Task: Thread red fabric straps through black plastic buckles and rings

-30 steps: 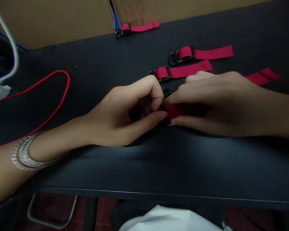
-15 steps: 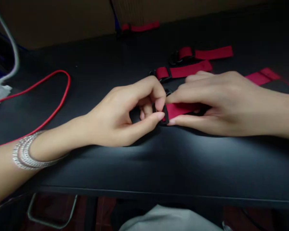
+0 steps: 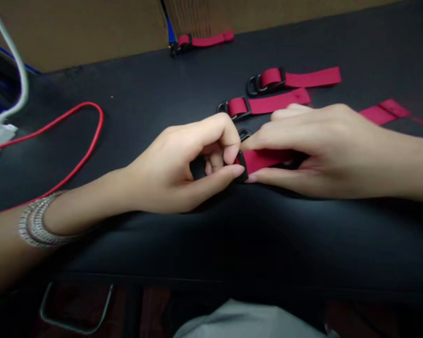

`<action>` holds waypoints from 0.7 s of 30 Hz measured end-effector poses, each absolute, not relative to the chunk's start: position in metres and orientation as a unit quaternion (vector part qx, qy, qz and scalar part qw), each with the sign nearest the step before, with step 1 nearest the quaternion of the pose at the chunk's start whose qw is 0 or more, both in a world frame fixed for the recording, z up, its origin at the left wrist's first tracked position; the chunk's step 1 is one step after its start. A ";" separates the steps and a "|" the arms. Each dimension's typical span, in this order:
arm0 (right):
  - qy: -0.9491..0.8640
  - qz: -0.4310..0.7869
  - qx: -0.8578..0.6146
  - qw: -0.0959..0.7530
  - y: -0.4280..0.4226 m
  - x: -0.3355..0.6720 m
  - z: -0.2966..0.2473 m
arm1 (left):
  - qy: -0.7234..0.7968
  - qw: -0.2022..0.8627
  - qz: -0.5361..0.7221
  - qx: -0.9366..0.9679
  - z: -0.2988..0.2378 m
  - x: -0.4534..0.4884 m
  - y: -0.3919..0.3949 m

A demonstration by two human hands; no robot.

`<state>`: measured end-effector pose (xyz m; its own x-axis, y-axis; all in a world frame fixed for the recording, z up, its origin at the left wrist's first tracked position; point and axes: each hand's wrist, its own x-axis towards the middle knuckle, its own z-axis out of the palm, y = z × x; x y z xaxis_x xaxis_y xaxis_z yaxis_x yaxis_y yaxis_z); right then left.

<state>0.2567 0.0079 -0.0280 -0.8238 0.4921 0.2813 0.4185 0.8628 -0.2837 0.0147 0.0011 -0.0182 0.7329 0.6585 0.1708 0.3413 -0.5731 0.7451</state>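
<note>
A red webbing strap [image 3: 264, 160] with a black buckle [image 3: 243, 166] is between my hands on the dark table. My left hand [image 3: 193, 164] pinches the buckle end, thumb against index finger. From the other side, my right hand [image 3: 324, 150] grips the strap close to the buckle, its thumb along the lower edge. My fingers hide part of the buckle and most of the strap's far length. Just behind lie one red strap with black hardware [image 3: 278, 102] and a second similar strap [image 3: 313, 78].
Another red strap [image 3: 213, 40] lies by the cardboard [image 3: 102, 33] at the back. A red strap piece [image 3: 384, 111] shows behind my right wrist. At left are a looped red cord [image 3: 100, 122] and a white cable [image 3: 19, 70]. The table's edge [image 3: 197, 281] runs along the front.
The hands and strap stay almost in place; the left fingertips and buckle shift very slightly. The lighting differs: the back is brighter and the table front darker.
</note>
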 end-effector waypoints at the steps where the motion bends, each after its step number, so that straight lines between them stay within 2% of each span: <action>1: -0.949 0.100 -0.240 0.177 0.008 0.257 -0.028 | 0.294 0.359 0.220 0.858 -0.018 0.015 0.001; 21: -0.949 0.101 -0.231 0.187 0.008 0.258 -0.027 | 0.274 0.368 0.223 0.860 -0.019 0.014 0.003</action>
